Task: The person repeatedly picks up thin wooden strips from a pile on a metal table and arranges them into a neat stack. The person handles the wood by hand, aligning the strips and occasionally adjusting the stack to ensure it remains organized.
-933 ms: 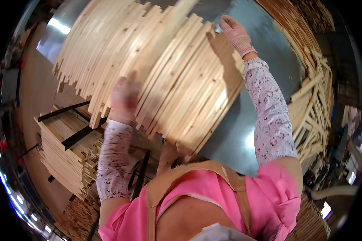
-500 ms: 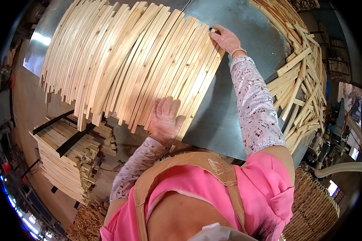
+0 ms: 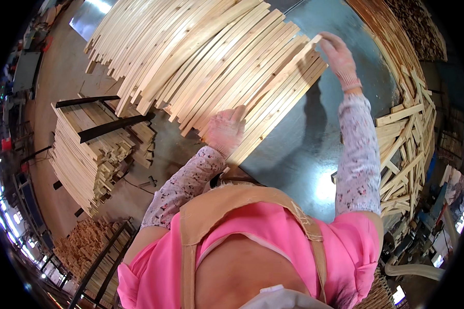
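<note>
A row of long, pale wooden strips [image 3: 206, 67] lies side by side on a grey metal table. One wooden strip [image 3: 281, 77] is lifted and turned above the others near the row's right side. My right hand [image 3: 340, 61], in a pale pinkish work glove, is closed on its far end, fingers bent over the tip. At its near end, my left hand [image 3: 226, 133], also gloved and slightly blurred, closes around the strip with its thumb side against it. Several strips lie flat to the right of the lifted one, under and between my hands.
The metal table [image 3: 288, 149] extends to the right of the row. A jumbled heap of wooden pieces [image 3: 410, 139] lies at its right edge. On the left, more wood is stacked [image 3: 82, 159] near black metal bars [image 3: 113, 127]. Another wood stack [image 3: 85, 247] stands lower left.
One strip has come up from the row between my two hands. My right hand has gone from resting at the row's far corner to gripping that strip's end. The view has shifted.
</note>
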`<act>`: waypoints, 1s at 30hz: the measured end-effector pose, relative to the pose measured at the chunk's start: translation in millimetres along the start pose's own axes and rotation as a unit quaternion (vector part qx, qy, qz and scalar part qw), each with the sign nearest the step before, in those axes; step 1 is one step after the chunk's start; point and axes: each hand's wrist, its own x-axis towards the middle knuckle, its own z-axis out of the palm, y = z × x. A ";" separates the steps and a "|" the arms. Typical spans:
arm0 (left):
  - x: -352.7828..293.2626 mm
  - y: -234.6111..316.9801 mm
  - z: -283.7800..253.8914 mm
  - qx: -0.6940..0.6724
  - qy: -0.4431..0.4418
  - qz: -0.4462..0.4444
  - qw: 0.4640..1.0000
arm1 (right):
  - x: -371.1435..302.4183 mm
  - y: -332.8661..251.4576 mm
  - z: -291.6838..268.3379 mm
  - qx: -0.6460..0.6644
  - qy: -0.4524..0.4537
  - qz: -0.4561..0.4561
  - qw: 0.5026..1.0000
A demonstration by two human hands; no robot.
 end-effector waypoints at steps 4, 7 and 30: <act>22.0 -30.9 -10.2 -0.210 -0.027 -0.104 0.972 | -79.7 -10.2 -4.4 0.194 0.153 0.044 0.968; 75.3 -63.0 -101.9 -0.134 -0.031 0.007 0.991 | -177.8 54.8 21.6 -0.185 -0.114 0.006 0.976; 56.0 -57.9 -116.5 0.030 -0.075 -0.188 0.979 | -226.3 -26.6 43.8 -0.068 -0.160 0.156 0.972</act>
